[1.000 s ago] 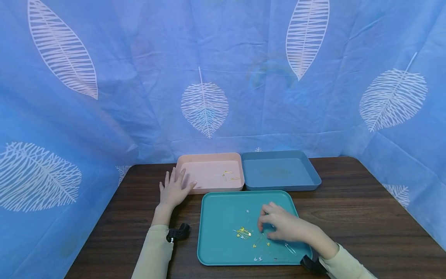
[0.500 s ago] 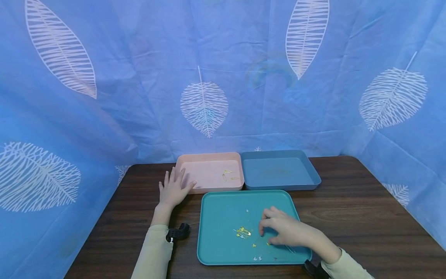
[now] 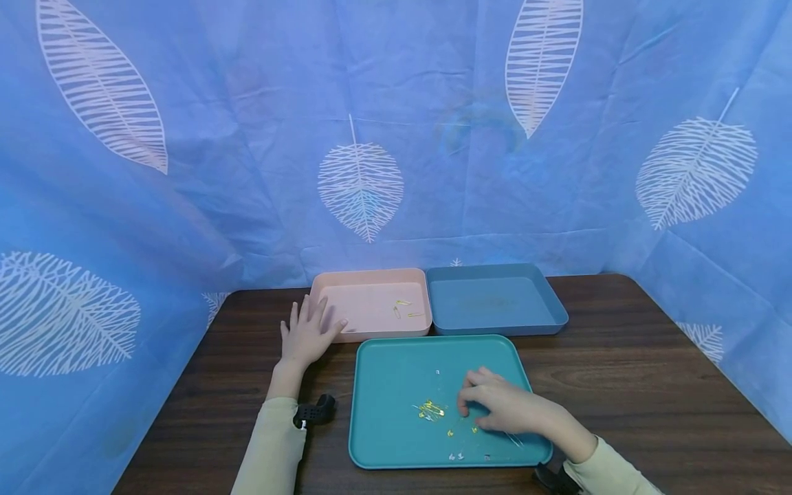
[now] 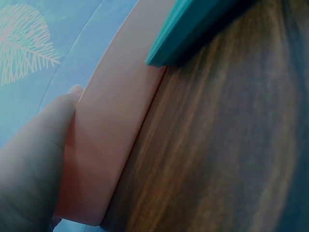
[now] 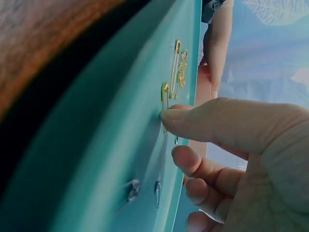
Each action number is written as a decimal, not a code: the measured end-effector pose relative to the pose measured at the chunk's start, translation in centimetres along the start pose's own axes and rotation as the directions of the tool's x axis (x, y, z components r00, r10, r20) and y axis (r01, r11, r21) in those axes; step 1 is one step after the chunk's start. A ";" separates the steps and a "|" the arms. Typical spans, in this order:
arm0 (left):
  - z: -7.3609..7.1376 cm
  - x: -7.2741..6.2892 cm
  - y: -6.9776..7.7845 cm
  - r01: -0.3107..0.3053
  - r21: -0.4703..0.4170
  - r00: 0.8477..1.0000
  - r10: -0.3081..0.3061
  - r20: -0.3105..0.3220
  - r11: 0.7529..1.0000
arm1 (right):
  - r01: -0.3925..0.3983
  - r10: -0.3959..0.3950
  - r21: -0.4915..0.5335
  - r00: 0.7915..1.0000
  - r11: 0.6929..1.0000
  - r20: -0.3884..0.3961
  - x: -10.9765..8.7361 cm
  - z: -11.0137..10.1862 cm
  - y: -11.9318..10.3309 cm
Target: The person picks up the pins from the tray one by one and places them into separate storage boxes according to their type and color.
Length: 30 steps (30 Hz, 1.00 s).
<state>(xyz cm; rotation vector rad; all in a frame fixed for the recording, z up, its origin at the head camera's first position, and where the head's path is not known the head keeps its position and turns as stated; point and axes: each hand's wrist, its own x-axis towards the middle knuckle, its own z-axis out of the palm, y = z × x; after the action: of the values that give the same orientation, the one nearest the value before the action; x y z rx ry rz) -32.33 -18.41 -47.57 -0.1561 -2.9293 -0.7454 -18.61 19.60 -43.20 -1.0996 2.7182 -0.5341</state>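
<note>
While fingers of R hand (image 3: 506,404) curl at a gold safety pin (image 5: 165,91), can't tell if clamped; pin in teal tray (image 3: 392,368), lower ctr of head view, w/ pin pile (image 3: 430,410) nearby. L hand (image 3: 307,339): fingers apart at pink tray (image 3: 361,302), ctr-left. Blue tray (image 3: 495,302) adj., trays on counter (image 3: 625,344).

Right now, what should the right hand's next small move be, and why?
Probably have the right hand pinch the gold safety pin beside its thumb tip: thumb and index finger look apart in the head view, and similar pins lie in the pink tray.
</note>
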 end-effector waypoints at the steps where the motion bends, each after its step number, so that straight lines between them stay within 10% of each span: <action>1: 0.0 0.0 0.0 0.000 0.001 1.000 0.000 -0.003 1.000 | -0.006 0.006 -0.007 1.000 1.000 -0.003 0.0 0.0 0.1; 30: 0.1 0.0 0.1 0.006 0.025 1.000 -0.005 -0.019 1.000 | -0.005 0.000 -0.131 0.999 0.991 -0.042 -0.1 0.1 -0.1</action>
<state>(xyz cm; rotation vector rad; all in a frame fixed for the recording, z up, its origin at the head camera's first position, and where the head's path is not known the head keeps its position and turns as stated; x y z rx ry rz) -32.34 -18.27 -47.66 -0.1381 -2.9207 -0.7064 -18.40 19.57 -43.20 -1.1272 2.8257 -0.3864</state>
